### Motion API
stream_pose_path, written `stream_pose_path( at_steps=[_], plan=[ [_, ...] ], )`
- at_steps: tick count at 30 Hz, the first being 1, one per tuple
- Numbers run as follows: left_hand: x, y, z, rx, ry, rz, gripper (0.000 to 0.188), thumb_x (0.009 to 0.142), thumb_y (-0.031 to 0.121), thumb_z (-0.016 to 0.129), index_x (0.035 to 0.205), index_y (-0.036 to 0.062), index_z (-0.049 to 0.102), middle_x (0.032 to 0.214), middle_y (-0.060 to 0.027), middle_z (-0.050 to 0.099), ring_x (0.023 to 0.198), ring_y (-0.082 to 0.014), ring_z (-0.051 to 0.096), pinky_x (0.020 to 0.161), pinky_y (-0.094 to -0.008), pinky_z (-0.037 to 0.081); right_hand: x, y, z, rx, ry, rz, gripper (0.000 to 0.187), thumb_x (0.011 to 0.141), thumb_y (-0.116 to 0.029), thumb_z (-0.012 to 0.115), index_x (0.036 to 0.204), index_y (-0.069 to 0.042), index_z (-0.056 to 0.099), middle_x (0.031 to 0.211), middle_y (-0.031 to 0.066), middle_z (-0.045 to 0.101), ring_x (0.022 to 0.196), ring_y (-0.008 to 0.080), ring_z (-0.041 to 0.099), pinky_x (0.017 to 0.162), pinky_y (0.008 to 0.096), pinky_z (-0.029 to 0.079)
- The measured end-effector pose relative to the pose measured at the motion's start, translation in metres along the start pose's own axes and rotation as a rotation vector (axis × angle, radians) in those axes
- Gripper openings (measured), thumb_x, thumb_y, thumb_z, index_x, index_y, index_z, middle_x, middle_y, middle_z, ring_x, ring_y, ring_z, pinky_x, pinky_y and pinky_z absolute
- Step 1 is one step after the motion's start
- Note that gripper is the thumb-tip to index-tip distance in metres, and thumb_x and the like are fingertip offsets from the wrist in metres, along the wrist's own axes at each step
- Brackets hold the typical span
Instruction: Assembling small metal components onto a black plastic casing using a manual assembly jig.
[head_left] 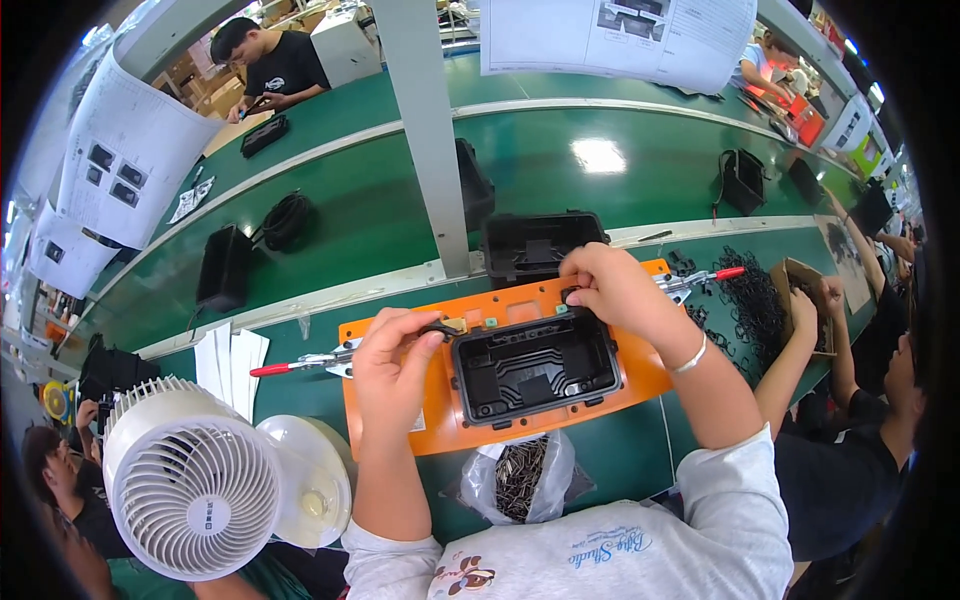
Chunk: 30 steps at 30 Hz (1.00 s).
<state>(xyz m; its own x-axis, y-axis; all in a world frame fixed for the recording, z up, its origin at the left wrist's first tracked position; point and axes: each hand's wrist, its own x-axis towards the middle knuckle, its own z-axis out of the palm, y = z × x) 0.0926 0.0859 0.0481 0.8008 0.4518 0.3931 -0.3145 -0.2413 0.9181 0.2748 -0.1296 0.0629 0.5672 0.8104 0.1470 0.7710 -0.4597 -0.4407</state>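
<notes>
An open black plastic box (536, 372) sits in an orange fixture plate (650, 372), its ribbed inside facing up. My left hand (393, 352) is closed at the box's far left corner, pinching a small black plastic part (436, 329). At the far right corner my right hand (606, 282) is closed too, its fingertips on another small black part (571, 297). Just beyond the plate lies a second black box piece (543, 246). Toggle clamps with red handles flank the plate: the left clamp (310, 362) and the right clamp (703, 281).
A clear bag of metal pins (520, 478) lies in front of the plate. A white fan (195, 490) stands at left beside paper strips (232, 365). Small black parts (745, 310) are heaped at right, near a co-worker's hands and a cardboard box (803, 280). A grey post (425, 130) rises beyond.
</notes>
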Motion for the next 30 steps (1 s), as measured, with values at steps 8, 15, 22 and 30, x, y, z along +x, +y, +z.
stream_pose_path(
  at_steps=[8,15,22,30],
  plan=[
    [0.028,-0.011,0.022,0.645,-0.227,0.133,0.009,0.075,0.004,0.067,0.083,0.0018,0.068,0.08,-0.01,0.059,0.08,-0.0304,0.058,0.074,-0.0414,0.045,-0.031,-0.007,0.01,0.277,0.351,0.091,0.03,0.074,-0.002,0.073,0.1,-0.001,0.059,0.086,0.0089,0.056,0.082,0.0194,0.057,0.074,0.0285,0.048],
    [0.047,-0.006,0.026,0.8,-0.401,0.089,0.009,0.074,0.001,0.068,0.082,-0.0021,0.067,0.079,-0.0132,0.058,0.076,-0.0309,0.058,0.07,-0.0371,0.047,-0.065,0.0,-0.019,0.357,0.495,0.158,0.027,0.075,-0.007,0.073,0.098,0.002,0.061,0.09,0.0101,0.059,0.084,0.0206,0.059,0.079,0.03,0.047],
    [0.06,-0.005,0.028,0.844,-0.514,-0.105,0.007,0.074,-0.002,0.067,0.077,-0.0027,0.062,0.08,-0.0153,0.059,0.073,-0.0314,0.058,0.068,-0.0376,0.047,-0.093,0.048,-0.032,0.51,0.589,0.359,0.024,0.078,-0.008,0.072,0.099,0.0,0.062,0.094,0.0044,0.063,0.087,0.0125,0.057,0.078,0.0263,0.046],
    [0.059,-0.002,0.036,0.912,-0.552,-0.066,0.015,0.076,-0.004,0.064,0.075,-0.0028,0.049,0.077,-0.0166,0.056,0.076,-0.034,0.055,0.068,-0.0388,0.044,-0.119,0.134,-0.028,0.311,0.889,0.648,0.045,0.081,-0.029,0.073,0.115,-0.003,0.059,0.112,0.0112,0.054,0.093,0.0154,0.052,0.083,0.0295,0.044]
  ],
)
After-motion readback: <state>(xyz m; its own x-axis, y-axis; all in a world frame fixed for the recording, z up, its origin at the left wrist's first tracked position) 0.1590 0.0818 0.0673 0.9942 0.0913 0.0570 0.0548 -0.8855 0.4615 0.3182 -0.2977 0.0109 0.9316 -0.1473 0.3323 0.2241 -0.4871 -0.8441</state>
